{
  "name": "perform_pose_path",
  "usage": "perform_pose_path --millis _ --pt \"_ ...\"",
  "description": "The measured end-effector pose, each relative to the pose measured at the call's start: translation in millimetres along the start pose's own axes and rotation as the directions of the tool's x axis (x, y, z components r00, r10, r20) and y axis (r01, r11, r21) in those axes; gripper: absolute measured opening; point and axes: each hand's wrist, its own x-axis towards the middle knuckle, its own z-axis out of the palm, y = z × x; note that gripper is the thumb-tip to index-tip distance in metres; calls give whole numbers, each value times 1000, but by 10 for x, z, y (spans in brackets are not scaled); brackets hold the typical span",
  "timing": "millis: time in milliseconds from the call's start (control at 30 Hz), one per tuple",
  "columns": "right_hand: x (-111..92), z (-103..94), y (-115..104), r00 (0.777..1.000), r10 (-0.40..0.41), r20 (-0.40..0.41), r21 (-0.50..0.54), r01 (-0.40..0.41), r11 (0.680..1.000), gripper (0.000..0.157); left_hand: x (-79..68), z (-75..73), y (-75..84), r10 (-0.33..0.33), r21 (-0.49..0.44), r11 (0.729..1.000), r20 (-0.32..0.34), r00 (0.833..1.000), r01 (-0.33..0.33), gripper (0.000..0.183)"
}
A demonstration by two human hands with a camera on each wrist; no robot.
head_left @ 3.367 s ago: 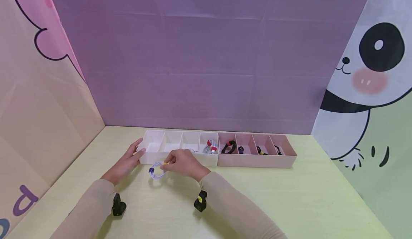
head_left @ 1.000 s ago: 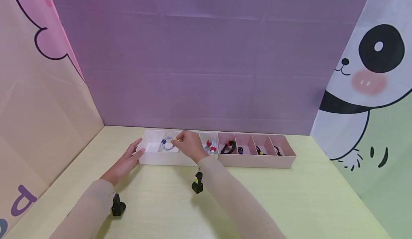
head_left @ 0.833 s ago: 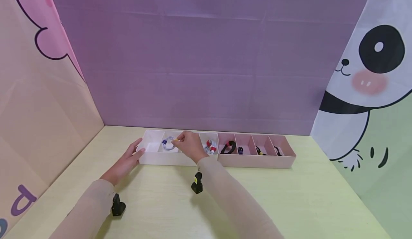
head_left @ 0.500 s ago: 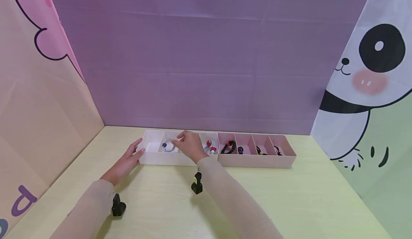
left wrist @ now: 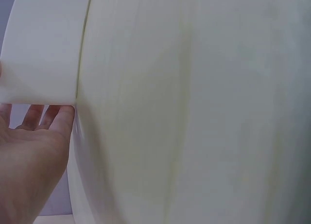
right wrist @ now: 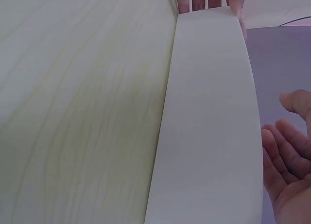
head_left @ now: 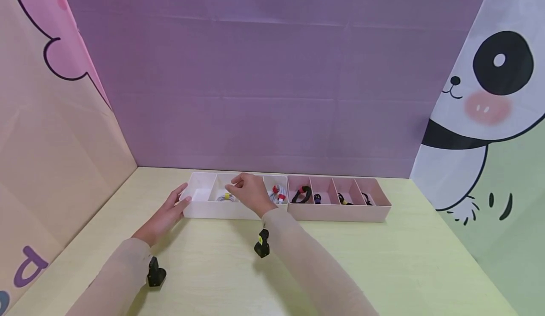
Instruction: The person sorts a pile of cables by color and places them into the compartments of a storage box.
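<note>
My left hand (head_left: pixel 168 212) rests against the left end of a white divided box (head_left: pixel 238 211). In the left wrist view, its fingers (left wrist: pixel 62 119) touch the end wall. My right hand (head_left: pixel 251 192) hovers over the middle of that box, with thumb and fingertips apart and nothing between them, as the right wrist view also shows. Below its fingertips, a coiled white cable (head_left: pixel 224 197) with a yellow tie lies in the second compartment from the left. Part of the third compartment is hidden behind this hand. White cables (head_left: pixel 278 194) with red ties lie in the rightmost white compartment.
A pink divided box (head_left: pixel 340 213) adjoins the white one on the right. Its compartments hold a black coiled cable (head_left: pixel 303 194) and smaller dark cables (head_left: pixel 344 199). Behind both boxes rises a purple backdrop (head_left: pixel 255 93). The pale wooden table (head_left: pixel 383 268) extends in front.
My right hand carried the coiled white cable from in front of the white box to above its second compartment, then let go; the cable dropped inside. My left hand stayed at the box's end.
</note>
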Motion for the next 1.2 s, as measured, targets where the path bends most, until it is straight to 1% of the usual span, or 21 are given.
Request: perform_pose_path --millis 300,533,800,933,1100,1200 --pt "-36 -47 68 998 -57 5 -9 57 998 26 -12 -3 2 8 -8 1000 0 1000 -8 77" --pt "-71 -112 111 999 -44 22 17 43 999 24 -27 7 6 3 -20 1000 1 1000 -3 74" --pt "-113 -186 144 998 -54 -17 17 54 998 21 -30 3 3 17 -31 999 5 1000 -17 74" --pt "-127 -211 156 996 -80 -31 31 81 996 20 -31 -2 10 16 -19 1000 5 1000 -16 74" --pt "-165 -256 175 992 -120 -30 34 121 992 20 -42 -2 18 16 -8 1000 3 1000 -16 76" --pt "-202 -293 187 992 -122 -21 28 122 992 20 -41 -2 17 12 -9 1000 2 1000 -12 75"
